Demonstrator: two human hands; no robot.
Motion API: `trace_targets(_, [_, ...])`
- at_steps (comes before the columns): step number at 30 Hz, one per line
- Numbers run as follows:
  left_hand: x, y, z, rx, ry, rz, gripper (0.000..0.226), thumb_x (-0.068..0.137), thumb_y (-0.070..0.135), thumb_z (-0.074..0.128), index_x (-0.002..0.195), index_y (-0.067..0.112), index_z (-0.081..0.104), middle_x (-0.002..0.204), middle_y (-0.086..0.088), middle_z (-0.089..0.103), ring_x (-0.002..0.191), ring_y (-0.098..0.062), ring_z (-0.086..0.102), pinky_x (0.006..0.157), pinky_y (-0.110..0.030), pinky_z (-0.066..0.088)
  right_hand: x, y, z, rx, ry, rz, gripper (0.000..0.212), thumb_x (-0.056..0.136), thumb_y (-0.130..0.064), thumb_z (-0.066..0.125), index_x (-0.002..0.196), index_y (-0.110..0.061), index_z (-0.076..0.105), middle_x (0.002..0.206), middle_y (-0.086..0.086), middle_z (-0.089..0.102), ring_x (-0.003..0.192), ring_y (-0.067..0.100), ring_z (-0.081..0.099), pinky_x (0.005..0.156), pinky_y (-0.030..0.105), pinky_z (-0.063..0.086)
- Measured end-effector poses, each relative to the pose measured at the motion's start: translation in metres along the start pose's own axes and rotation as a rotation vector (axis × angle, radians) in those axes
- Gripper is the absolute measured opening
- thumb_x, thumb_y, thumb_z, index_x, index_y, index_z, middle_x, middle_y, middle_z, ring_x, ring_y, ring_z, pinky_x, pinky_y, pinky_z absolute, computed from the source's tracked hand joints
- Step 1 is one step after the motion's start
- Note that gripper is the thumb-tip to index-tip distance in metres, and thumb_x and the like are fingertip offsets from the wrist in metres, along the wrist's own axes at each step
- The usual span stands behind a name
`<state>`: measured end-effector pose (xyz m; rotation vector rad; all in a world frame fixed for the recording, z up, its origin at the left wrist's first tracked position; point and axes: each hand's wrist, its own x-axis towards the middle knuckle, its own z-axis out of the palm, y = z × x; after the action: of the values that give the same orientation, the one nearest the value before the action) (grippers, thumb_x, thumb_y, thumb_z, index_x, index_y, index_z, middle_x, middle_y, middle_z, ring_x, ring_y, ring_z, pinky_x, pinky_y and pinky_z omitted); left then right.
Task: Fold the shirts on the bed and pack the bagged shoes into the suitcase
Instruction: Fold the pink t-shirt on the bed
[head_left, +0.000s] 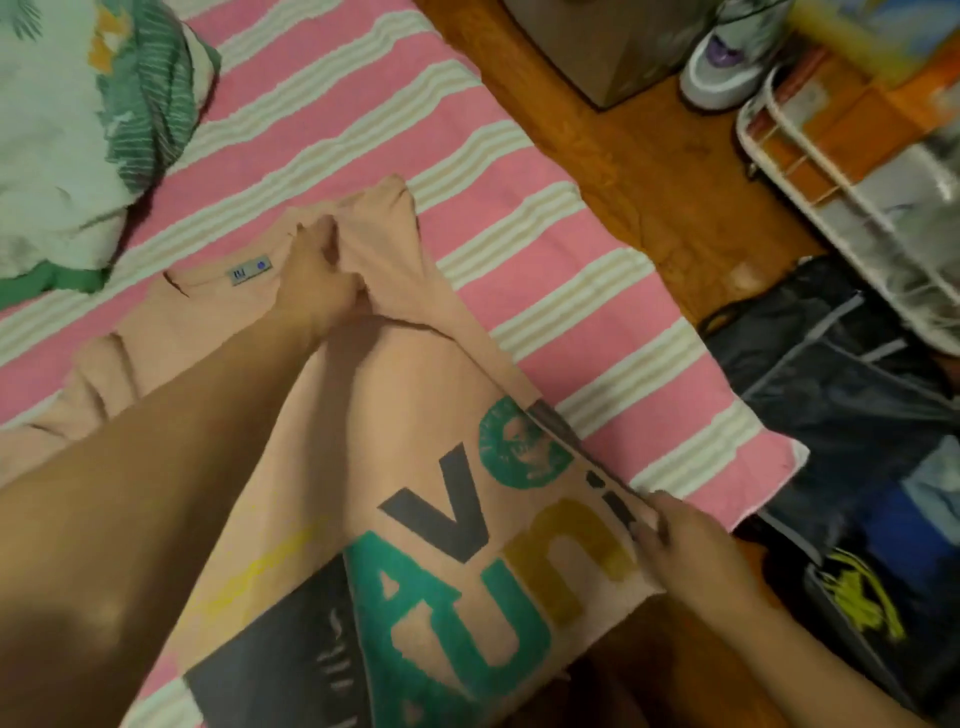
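The peach shirt lies on the striped bed, soft and floppy. My left hand bunches its shoulder; my right hand pinches the side fold. I'd grip the edges, keeping it taut.

A bed fills the left side, spread with a pink cover striped in cream. Beside it runs a brown wooden floor, warm and dim under yellowish light. A cardboard box stands on the floor at the top, a white sneaker just beside it. A white wire rack crosses the right edge.
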<state>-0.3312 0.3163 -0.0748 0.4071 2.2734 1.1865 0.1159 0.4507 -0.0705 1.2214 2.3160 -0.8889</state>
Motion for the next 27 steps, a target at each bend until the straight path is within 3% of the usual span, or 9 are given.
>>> trace_targets(4, [0.001, -0.017, -0.077, 0.092, -0.023, 0.101, 0.077, 0.056, 0.011, 0.060, 0.129, 0.033, 0.052, 0.126, -0.009, 0.062, 0.111, -0.032, 0.064, 0.086, -0.055, 0.058, -0.075, -0.035, 0.014, -0.160, 0.143, -0.394, 0.005, 0.093, -0.027, 0.059, 0.093, -0.029, 0.054, 0.078, -0.018, 0.053, 0.064, 0.002, 0.050, 0.051, 0.023, 0.042])
trace_targets(7, [-0.045, -0.015, -0.111, -0.136, 0.059, 0.028, 0.065, 0.066, -0.002, 0.053, 0.127, 0.021, 0.057, 0.113, 0.000, 0.070, 0.094, -0.024, 0.069, 0.069, -0.040, 0.061, -0.108, -0.063, 0.045, -0.233, 0.058, -0.556, 0.029, 0.087, -0.023, 0.072, 0.083, -0.033, 0.045, 0.074, -0.017, 0.046, 0.059, 0.003, 0.045, 0.048, 0.021, 0.037])
trace_targets(10, [-0.071, -0.054, -0.121, -0.207, 0.069, -0.074, 0.064, 0.068, -0.006, 0.053, 0.130, 0.011, 0.054, 0.103, 0.004, 0.070, 0.084, -0.017, 0.067, 0.060, -0.028, 0.056, -0.114, -0.080, 0.092, -0.374, -0.038, -0.640, 0.022, 0.086, -0.032, 0.071, 0.083, -0.031, 0.050, 0.075, -0.013, 0.055, 0.058, 0.010, 0.058, 0.047, 0.026, 0.044])
trace_targets(12, [-0.075, -0.083, -0.124, -0.186, 0.073, -0.133, 0.073, 0.064, 0.002, 0.062, 0.134, 0.014, 0.050, 0.113, 0.003, 0.069, 0.097, -0.019, 0.068, 0.076, -0.032, 0.057, -0.108, -0.084, 0.125, -0.455, -0.125, -0.634, 0.012, 0.088, -0.032, 0.070, 0.090, -0.030, 0.058, 0.086, -0.011, 0.061, 0.067, 0.012, 0.065, 0.054, 0.026, 0.052])
trace_targets(14, [-0.077, -0.101, -0.126, -0.132, 0.070, -0.126, 0.077, 0.060, 0.006, 0.067, 0.134, 0.017, 0.048, 0.124, -0.003, 0.064, 0.108, -0.023, 0.066, 0.079, -0.037, 0.060, -0.105, -0.087, 0.146, -0.491, -0.194, -0.613, 0.011, 0.088, -0.028, 0.070, 0.095, -0.028, 0.062, 0.092, -0.008, 0.062, 0.076, 0.016, 0.067, 0.061, 0.031, 0.057])
trace_targets(18, [-0.086, -0.101, -0.134, -0.023, 0.077, -0.041, 0.075, 0.056, 0.005, 0.061, 0.128, 0.024, 0.049, 0.125, -0.010, 0.058, 0.101, -0.022, 0.063, 0.064, -0.033, 0.059, -0.120, -0.094, 0.152, -0.509, -0.175, -0.630, 0.033, 0.064, -0.027, 0.088, 0.078, -0.032, 0.059, 0.072, -0.013, 0.057, 0.058, 0.008, 0.058, 0.049, 0.024, 0.048])
trace_targets(22, [-0.088, -0.108, -0.154, 0.025, 0.077, 0.002, 0.077, 0.055, 0.015, 0.061, 0.130, 0.032, 0.048, 0.128, -0.010, 0.057, 0.109, -0.028, 0.063, 0.082, -0.050, 0.061, -0.134, -0.097, 0.146, -0.568, -0.197, -0.546, 0.043, 0.054, -0.021, 0.087, 0.082, -0.034, 0.058, 0.073, -0.014, 0.060, 0.057, 0.007, 0.057, 0.052, 0.022, 0.047])
trace_targets(25, [-0.096, -0.100, -0.154, 0.028, 0.065, -0.039, 0.074, 0.062, 0.007, 0.061, 0.133, 0.021, 0.046, 0.120, -0.010, 0.057, 0.097, -0.025, 0.061, 0.071, -0.035, 0.056, -0.136, -0.099, 0.145, -0.581, -0.258, -0.501, 0.036, 0.067, -0.019, 0.081, 0.093, -0.032, 0.060, 0.085, -0.011, 0.065, 0.068, 0.010, 0.062, 0.062, 0.025, 0.051])
trace_targets(27, [-0.099, -0.105, -0.150, 0.065, 0.045, -0.064, 0.069, 0.065, 0.004, 0.060, 0.131, 0.017, 0.046, 0.117, -0.010, 0.056, 0.095, -0.025, 0.059, 0.072, -0.038, 0.056, -0.131, -0.102, 0.148, -0.595, -0.334, -0.562, 0.023, 0.086, -0.023, 0.066, 0.108, -0.029, 0.058, 0.102, -0.006, 0.065, 0.087, 0.017, 0.065, 0.078, 0.032, 0.052])
